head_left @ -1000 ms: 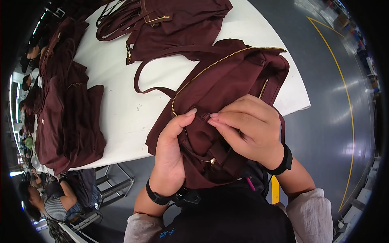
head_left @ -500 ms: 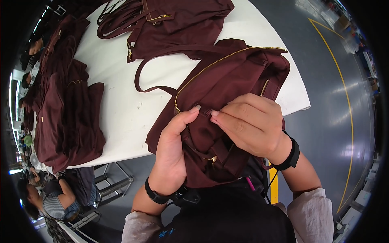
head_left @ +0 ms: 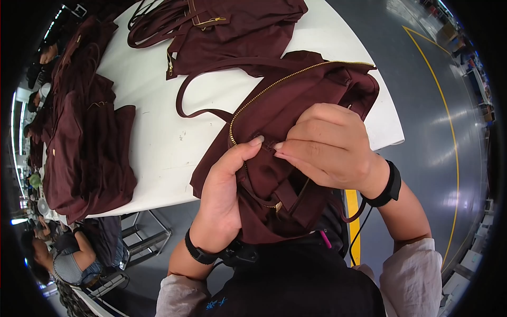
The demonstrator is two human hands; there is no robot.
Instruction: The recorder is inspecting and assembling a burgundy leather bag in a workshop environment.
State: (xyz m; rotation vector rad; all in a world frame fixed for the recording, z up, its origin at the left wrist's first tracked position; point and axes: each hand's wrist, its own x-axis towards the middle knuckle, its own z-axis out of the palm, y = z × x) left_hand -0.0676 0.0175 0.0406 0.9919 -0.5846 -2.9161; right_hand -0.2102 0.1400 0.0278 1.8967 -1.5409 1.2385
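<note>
A worker's left hand point(head_left: 219, 195) gripped a maroon handbag point(head_left: 317, 87) beside its brass zipper point(head_left: 274, 85); the right hand point(head_left: 277, 150) pinched tightly nearby, its catch unclear. Hard tugging risked a tear.

The bare left hand point(head_left: 227, 195) and bare right hand point(head_left: 338, 145) sit below 2 wristbands, a black left band point(head_left: 196, 248) and a wider-looking black right band point(head_left: 390, 186). A thin black cable point(head_left: 353, 240) hangs beside the right. The 2 loose, wrinkled sleeves point(head_left: 414, 277) are pale, near white. The torso wears a black garment point(head_left: 306, 274) with a small blue marking point(head_left: 216, 304) (low on its left side).
</note>
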